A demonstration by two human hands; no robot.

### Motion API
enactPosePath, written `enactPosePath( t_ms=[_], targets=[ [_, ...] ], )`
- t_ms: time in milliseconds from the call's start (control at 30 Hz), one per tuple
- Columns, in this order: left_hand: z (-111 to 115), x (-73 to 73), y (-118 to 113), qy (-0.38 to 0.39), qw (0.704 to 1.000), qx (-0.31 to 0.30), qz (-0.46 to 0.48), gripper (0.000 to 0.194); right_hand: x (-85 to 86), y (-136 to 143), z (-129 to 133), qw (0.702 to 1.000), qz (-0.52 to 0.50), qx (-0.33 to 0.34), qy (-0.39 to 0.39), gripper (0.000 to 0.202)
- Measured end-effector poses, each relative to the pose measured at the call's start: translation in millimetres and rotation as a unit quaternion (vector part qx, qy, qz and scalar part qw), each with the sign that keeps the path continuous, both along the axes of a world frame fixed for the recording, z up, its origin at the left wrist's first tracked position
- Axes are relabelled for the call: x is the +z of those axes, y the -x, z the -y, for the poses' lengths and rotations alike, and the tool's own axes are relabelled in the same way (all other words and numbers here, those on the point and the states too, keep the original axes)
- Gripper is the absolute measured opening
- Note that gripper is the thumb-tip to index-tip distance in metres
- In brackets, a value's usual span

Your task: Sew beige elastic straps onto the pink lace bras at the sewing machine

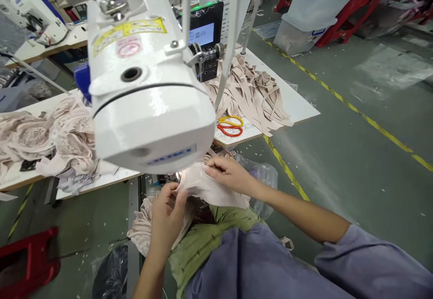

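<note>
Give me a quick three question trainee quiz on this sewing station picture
1. True or false: both hands hold the pale pink fabric piece under the sewing machine head.
2. What lies on the table just right of the machine? A) scissors B) a ruler C) a phone
3. Fill in: the floor line is ____.

Key: 1 true. 2 A, the scissors, beside beige fabric strips. 3 yellow.

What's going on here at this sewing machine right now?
A person sits at a white sewing machine, holding a piece of pale pink fabric just under its head. The left hand grips the near edge, the right hand pinches the far side. Fabric strips and scissors lie on the table.
</note>
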State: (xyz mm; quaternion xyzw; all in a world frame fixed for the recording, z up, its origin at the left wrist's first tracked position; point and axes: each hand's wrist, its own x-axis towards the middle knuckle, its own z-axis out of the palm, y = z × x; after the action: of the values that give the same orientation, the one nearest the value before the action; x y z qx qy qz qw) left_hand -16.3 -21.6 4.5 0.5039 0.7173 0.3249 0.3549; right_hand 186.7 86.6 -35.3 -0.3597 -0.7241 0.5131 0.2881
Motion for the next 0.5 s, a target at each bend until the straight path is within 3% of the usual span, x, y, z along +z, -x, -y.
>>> enactPosePath(
  t_ms=[100, 167, 233, 333, 500],
  targets=[
    [6.2, 2.8, 2.2, 0.058, 0.976, -0.140, 0.155, 0.036, 9.6, -12.6, 39.9, 0.996, -0.007, 0.072, 0.047, 0.024],
    [15.9, 1.9, 3.0, 0.065, 0.955, -0.151, 0.246, 0.034, 16.5, -15.4, 69.0, 0.988, -0.038, 0.108, 0.105, 0.026],
    [31.4, 1.5, 6.4, 0.058, 0.947, -0.095, 0.303, 0.033, 21.2, -9.1, 93.0, 0.974, -0.074, 0.115, 0.179, 0.029],
    [62.0, 7.0, 21.4, 0.042, 0.950, 0.022, 0.310, 0.031, 20.7, 19.5, 110.6, 0.950, -0.096, 0.126, 0.268, 0.034],
    [103.4, 24.2, 55.8, 0.035, 0.956, 0.147, 0.251, 0.034, 5.1, 89.6, 100.9, 0.958, -0.083, 0.213, 0.172, 0.028]
  ],
)
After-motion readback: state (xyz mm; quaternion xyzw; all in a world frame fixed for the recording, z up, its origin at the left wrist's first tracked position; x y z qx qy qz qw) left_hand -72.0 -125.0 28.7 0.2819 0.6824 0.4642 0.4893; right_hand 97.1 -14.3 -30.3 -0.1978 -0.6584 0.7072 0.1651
